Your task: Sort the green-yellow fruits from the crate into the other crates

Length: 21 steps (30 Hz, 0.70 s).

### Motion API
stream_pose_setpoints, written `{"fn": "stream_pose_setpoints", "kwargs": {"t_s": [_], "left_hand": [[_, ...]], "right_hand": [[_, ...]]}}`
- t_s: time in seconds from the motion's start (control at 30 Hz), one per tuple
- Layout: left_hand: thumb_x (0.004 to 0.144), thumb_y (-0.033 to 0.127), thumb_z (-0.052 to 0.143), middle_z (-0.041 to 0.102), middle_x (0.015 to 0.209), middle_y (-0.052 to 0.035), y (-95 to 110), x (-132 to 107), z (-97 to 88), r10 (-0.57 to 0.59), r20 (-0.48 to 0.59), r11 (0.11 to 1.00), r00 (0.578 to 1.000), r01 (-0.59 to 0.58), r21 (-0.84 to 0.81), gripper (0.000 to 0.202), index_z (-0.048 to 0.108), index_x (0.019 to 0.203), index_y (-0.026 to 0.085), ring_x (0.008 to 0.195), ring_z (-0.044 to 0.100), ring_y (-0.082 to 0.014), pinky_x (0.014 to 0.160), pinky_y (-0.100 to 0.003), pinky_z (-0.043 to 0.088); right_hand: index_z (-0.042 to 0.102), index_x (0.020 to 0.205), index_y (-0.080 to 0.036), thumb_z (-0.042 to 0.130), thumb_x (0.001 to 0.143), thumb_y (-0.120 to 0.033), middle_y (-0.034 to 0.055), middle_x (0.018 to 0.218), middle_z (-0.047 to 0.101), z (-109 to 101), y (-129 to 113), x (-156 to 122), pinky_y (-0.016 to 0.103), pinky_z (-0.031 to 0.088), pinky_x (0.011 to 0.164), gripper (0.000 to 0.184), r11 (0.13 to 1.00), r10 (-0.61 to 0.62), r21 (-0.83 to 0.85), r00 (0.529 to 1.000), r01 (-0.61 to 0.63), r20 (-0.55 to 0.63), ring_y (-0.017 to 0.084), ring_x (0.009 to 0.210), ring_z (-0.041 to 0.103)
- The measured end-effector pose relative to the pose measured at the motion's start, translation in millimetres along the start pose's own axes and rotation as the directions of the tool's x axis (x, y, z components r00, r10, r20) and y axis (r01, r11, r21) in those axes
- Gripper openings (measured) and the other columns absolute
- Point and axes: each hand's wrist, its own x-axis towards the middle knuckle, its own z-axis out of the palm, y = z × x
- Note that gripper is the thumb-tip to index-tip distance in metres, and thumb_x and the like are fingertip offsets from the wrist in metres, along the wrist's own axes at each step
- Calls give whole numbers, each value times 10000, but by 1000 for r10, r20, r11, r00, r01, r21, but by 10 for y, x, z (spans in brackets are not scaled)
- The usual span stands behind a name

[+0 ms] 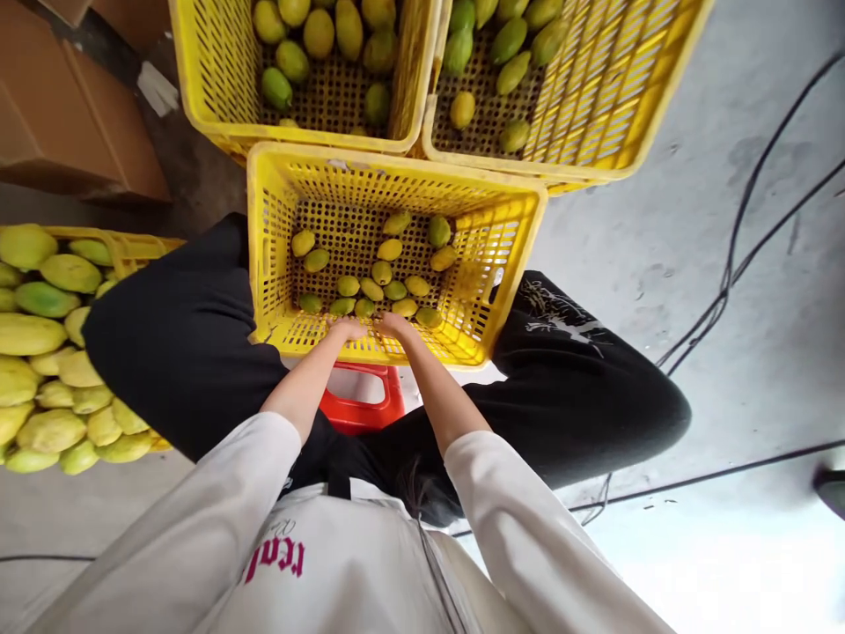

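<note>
A yellow plastic crate (396, 157) stands between my knees, with several small yellow-green fruits that look like mangoes (381, 272) spread over its perforated bottom. My left hand (348, 329) reaches over the crate's near wall, close to the front row of mangoes. Beside it, a short gap apart, my right hand (394, 325) is at the same wall, nearest to a yellow mango (404, 307). Both hands point down and away, so their fingers are mostly hidden. Whether either holds a mango does not show.
Two more yellow crates, one at the far left (304, 134) and one at the far right (528, 167), hold mangoes. A heaped crate (142, 249) is by my left knee. Around me are a red stool (363, 414), a cardboard box (72, 114) and black cables (726, 282) on the floor.
</note>
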Motion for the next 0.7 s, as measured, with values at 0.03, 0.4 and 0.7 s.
{"fn": "stream_pose_setpoints", "kwargs": {"t_s": [0.03,0.4,0.7], "left_hand": [[997,448,466,518,1678,-249,16,-13,0,-48,-19,999,999,48,2,679,557,1600,150,1584,439,-471,1303,-700,245],[865,37,589,461,1627,-271,-3,150,-197,-150,-433,971,889,51,-232,631,511,1486,117,1550,389,-428,1273,-547,357],[804,-38,664,505,1575,-153,-32,360,-307,-242,-512,870,824,-50,-491,621,514,1338,241,1446,583,-349,1199,-481,486]], "right_hand": [[570,1575,-88,501,1058,-262,235,1523,679,-22,-19,34,392,552,1113,550,1000,-5,15,999,5,-37,358,1413,666],[588,1368,-103,489,1037,-222,249,1512,584,-133,-69,392,413,537,1042,366,995,-36,73,911,73,-410,349,1230,667],[485,1483,-122,709,942,-277,218,1462,593,-52,-288,580,546,458,1174,606,987,-116,59,919,149,-377,422,1417,496]]}}
